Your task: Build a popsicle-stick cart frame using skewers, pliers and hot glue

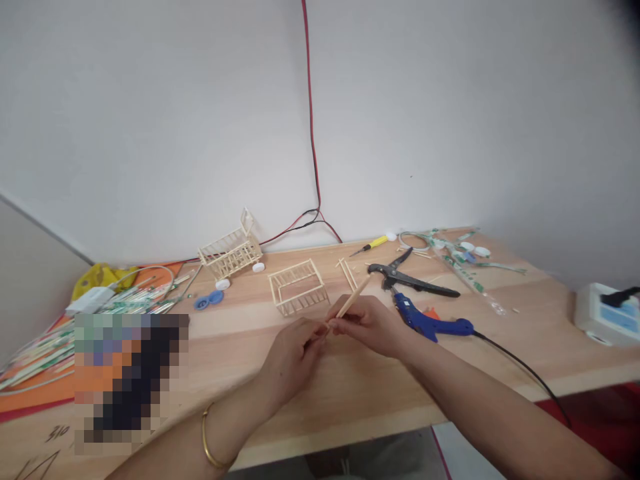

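Both hands meet over the middle of the wooden table (380, 393). My right hand (373, 325) pinches a thin wooden stick (353, 298) that slants up and away to the right. My left hand (295, 353) is closed, its fingertips pressed to the stick's lower end. A gold bangle (209, 441) circles my left wrist. Just beyond the hands stands a small open frame of sticks (298, 287). A blue glue gun (427, 321) lies right of my right hand, beside black pliers (407, 277).
A stick-built cart with white wheels (231, 253) stands at the back left, two blue caps (209, 300) near it. Wrapped sticks and cables pile at the left (115, 300). A yellow screwdriver (373, 245), wrappers (460, 263) and a white box (605, 312) lie right.
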Action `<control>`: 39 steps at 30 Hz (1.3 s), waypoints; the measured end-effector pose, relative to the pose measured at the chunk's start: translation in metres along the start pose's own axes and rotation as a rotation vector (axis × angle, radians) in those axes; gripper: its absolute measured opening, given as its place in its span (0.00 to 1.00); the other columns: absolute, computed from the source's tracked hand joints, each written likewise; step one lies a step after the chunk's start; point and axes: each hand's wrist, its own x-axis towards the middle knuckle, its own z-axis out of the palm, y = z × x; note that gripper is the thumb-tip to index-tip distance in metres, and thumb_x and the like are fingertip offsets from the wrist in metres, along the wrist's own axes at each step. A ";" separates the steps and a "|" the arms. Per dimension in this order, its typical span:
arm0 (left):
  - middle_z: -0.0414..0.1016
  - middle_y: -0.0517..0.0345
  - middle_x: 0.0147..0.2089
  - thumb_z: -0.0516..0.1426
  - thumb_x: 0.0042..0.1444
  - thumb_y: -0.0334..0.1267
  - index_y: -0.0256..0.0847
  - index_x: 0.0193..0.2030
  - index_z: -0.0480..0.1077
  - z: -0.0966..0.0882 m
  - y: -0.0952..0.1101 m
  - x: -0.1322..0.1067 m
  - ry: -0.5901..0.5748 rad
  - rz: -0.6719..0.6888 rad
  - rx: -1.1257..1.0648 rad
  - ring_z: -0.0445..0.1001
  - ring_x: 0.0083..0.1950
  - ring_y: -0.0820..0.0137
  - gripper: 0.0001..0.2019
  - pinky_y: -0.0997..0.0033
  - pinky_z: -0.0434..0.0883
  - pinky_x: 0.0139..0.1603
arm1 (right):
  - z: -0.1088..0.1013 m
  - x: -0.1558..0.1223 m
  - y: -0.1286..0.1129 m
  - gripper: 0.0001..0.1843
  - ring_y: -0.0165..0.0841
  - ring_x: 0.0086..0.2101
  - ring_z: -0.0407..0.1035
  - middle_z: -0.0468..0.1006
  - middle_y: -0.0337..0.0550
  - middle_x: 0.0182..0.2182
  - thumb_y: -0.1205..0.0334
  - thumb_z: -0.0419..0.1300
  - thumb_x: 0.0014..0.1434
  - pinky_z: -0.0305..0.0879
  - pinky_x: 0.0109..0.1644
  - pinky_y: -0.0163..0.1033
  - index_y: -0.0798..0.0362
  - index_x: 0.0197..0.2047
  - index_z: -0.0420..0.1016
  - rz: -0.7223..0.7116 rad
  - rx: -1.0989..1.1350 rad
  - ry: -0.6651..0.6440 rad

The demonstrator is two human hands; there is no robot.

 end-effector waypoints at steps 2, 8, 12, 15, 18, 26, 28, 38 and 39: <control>0.76 0.56 0.36 0.51 0.59 0.34 0.40 0.39 0.73 -0.001 0.001 0.000 -0.002 -0.021 -0.009 0.71 0.38 0.69 0.09 0.71 0.66 0.41 | 0.002 0.000 0.003 0.13 0.30 0.29 0.70 0.76 0.42 0.27 0.53 0.59 0.57 0.67 0.34 0.35 0.55 0.36 0.77 0.055 0.084 0.025; 0.75 0.58 0.31 0.51 0.58 0.35 0.39 0.35 0.73 -0.012 0.008 0.002 -0.007 -0.098 -0.055 0.71 0.34 0.71 0.10 0.74 0.65 0.36 | 0.001 0.003 0.000 0.17 0.29 0.26 0.72 0.77 0.40 0.24 0.52 0.65 0.51 0.69 0.33 0.36 0.57 0.39 0.73 0.218 0.375 0.115; 0.75 0.58 0.31 0.51 0.59 0.36 0.39 0.34 0.73 -0.025 0.008 0.003 0.013 -0.035 0.089 0.71 0.34 0.71 0.10 0.73 0.63 0.36 | 0.002 0.006 0.006 0.18 0.28 0.27 0.73 0.79 0.40 0.25 0.55 0.69 0.47 0.70 0.32 0.34 0.56 0.34 0.68 0.314 0.535 0.145; 0.75 0.57 0.32 0.51 0.60 0.36 0.40 0.34 0.73 -0.039 0.006 0.004 0.088 0.000 0.190 0.71 0.35 0.70 0.10 0.73 0.64 0.37 | 0.007 0.006 0.014 0.18 0.29 0.27 0.74 0.79 0.40 0.24 0.55 0.70 0.44 0.70 0.31 0.32 0.56 0.31 0.68 0.404 0.581 0.182; 0.75 0.56 0.32 0.51 0.61 0.37 0.39 0.34 0.72 -0.053 0.002 0.006 0.168 0.007 0.242 0.71 0.36 0.70 0.10 0.72 0.64 0.38 | 0.016 0.003 0.018 0.17 0.27 0.24 0.72 0.77 0.37 0.21 0.56 0.70 0.44 0.67 0.26 0.30 0.55 0.30 0.68 0.508 0.628 0.171; 0.77 0.57 0.36 0.52 0.59 0.39 0.40 0.35 0.73 -0.082 -0.030 0.018 0.390 0.002 0.245 0.73 0.39 0.68 0.10 0.71 0.66 0.41 | 0.027 0.002 0.015 0.10 0.24 0.23 0.71 0.76 0.41 0.23 0.61 0.61 0.57 0.69 0.27 0.29 0.59 0.29 0.70 0.822 0.528 0.115; 0.77 0.58 0.35 0.52 0.59 0.40 0.40 0.35 0.73 -0.086 -0.038 0.020 0.442 -0.026 0.231 0.73 0.37 0.69 0.10 0.72 0.66 0.40 | 0.027 0.002 0.015 0.11 0.24 0.23 0.71 0.76 0.41 0.23 0.60 0.59 0.59 0.69 0.28 0.29 0.58 0.28 0.70 0.811 0.496 0.115; 0.68 0.65 0.20 0.53 0.56 0.41 0.39 0.27 0.70 -0.088 -0.025 0.018 0.385 -0.240 0.073 0.65 0.22 0.75 0.11 0.77 0.60 0.26 | 0.013 -0.006 0.006 0.23 0.25 0.14 0.60 0.67 0.37 0.12 0.49 0.53 0.59 0.52 0.19 0.30 0.54 0.18 0.63 0.540 -0.331 -0.123; 0.67 0.66 0.19 0.53 0.55 0.41 0.39 0.27 0.70 -0.087 -0.023 0.017 0.373 -0.252 0.040 0.65 0.21 0.76 0.11 0.77 0.60 0.25 | 0.013 -0.005 0.004 0.23 0.25 0.14 0.59 0.66 0.37 0.12 0.49 0.53 0.59 0.51 0.19 0.31 0.54 0.17 0.62 0.533 -0.414 -0.126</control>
